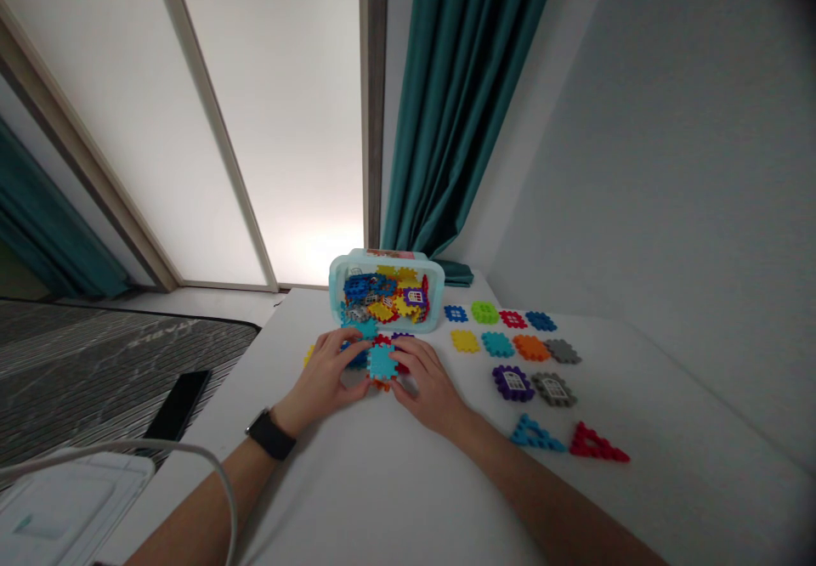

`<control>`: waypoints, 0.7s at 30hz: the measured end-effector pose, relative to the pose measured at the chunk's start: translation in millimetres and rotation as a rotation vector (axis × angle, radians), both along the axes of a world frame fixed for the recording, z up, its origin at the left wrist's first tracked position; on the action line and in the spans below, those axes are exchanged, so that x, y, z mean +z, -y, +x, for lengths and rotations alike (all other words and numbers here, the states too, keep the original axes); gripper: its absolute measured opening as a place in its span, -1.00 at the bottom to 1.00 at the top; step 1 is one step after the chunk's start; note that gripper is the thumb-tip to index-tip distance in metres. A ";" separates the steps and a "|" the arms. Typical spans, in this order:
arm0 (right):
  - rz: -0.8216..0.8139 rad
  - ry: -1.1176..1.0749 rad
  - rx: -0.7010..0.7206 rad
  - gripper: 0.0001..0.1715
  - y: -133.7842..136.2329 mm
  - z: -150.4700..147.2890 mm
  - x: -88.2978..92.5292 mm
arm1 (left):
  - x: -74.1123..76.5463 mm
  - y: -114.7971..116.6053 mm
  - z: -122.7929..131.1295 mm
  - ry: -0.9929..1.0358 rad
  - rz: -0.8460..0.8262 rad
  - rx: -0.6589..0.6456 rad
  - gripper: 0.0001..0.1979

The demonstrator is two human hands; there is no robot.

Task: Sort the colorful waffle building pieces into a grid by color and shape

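A light blue square building tile [382, 363] with notched edges lies between my hands. My left hand [331, 369] has its thumb and fingers closed on the left side of the tile group, near a dark blue piece [355, 355]. On the other side, my right hand [426, 379] pinches the light blue tile's right edge. Red, purple and orange pieces peek out around and under it. Another light blue piece [363, 326] sits just behind, by the tub. Some of the joined pieces are hidden by my fingers.
A pale blue tub [434, 294] full of mixed pieces stands at the back. Tiles such as an orange one [531, 348] lie in rows at right, with blue [536, 434] and red [597, 444] triangles nearer. A white cable [220, 472] arcs at lower left.
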State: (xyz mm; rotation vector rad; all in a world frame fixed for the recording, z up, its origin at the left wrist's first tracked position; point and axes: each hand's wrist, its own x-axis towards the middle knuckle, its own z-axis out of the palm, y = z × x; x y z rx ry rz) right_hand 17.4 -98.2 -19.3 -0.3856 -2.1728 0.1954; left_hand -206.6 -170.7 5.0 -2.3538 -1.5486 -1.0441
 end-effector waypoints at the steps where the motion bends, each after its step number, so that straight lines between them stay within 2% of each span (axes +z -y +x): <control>1: 0.000 -0.003 0.000 -0.55 0.3 0.0 0.2 | 0.2 0.2 0.5 0.003 -0.002 0.000 -0.52; 21: 0.009 0.006 -0.010 -0.62 2.4 -0.2 2.6 | 3.9 1.9 3.5 -0.018 0.006 0.023 -0.52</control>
